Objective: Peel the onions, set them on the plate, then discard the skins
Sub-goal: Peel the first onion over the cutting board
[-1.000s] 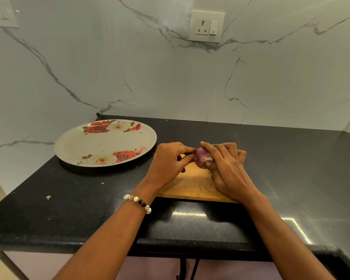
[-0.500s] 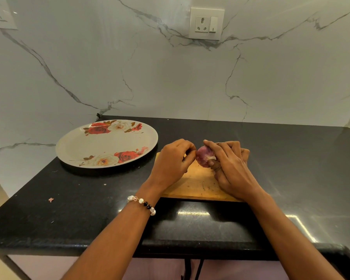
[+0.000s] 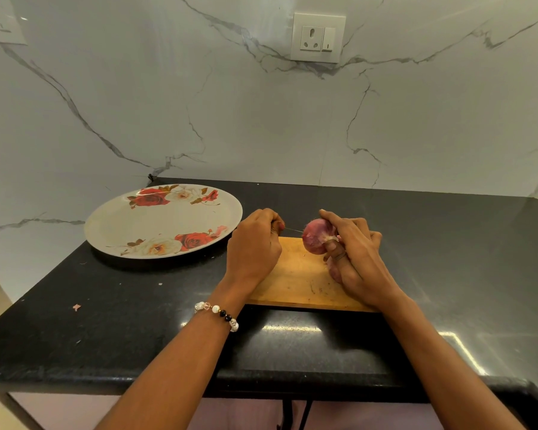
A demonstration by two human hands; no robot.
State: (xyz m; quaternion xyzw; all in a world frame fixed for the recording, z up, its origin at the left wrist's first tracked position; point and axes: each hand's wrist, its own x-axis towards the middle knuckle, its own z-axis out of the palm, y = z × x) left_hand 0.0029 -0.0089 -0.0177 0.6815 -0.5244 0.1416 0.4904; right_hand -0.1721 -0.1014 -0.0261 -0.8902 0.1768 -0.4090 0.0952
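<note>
Her right hand (image 3: 359, 259) grips the onion (image 3: 316, 240) above the board (image 3: 298, 280), plate (image 3: 163, 220) at nine o'clock; left hand (image 3: 255, 246) pinches a thin skin strand (image 3: 292, 230). I'd guess it snaps short, or the onion slips free
</note>
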